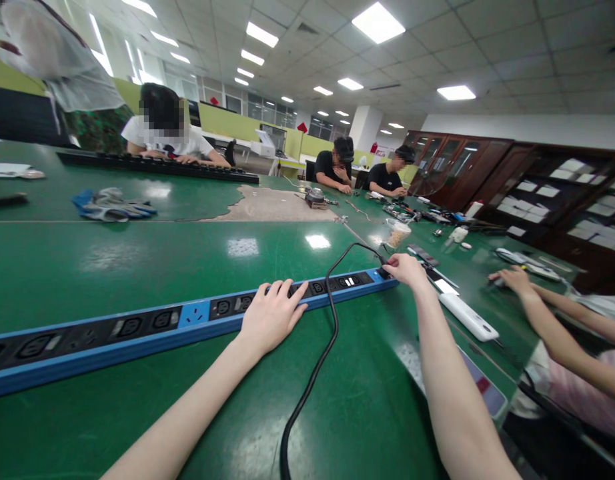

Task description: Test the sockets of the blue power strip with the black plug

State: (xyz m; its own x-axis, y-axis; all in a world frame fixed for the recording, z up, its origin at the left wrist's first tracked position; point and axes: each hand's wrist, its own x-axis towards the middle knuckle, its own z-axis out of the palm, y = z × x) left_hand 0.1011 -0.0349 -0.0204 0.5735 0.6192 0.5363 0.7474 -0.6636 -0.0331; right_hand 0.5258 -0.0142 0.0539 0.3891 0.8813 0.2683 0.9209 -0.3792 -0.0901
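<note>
A long blue power strip with black sockets lies slantwise across the green table. My left hand rests on its middle, fingers spread over the sockets. At the strip's far right end my right hand pinches the black plug of a power cord, close against the last socket. Whether the plug is fully seated there cannot be made out. From the plug the black cord loops up, crosses over the strip and runs down to the near table edge.
Right of the strip lie a white power strip and a phone, with a co-worker's hands beyond. Gloves, a black strip, a cup and electronic parts are farther back. Several people sit around the table.
</note>
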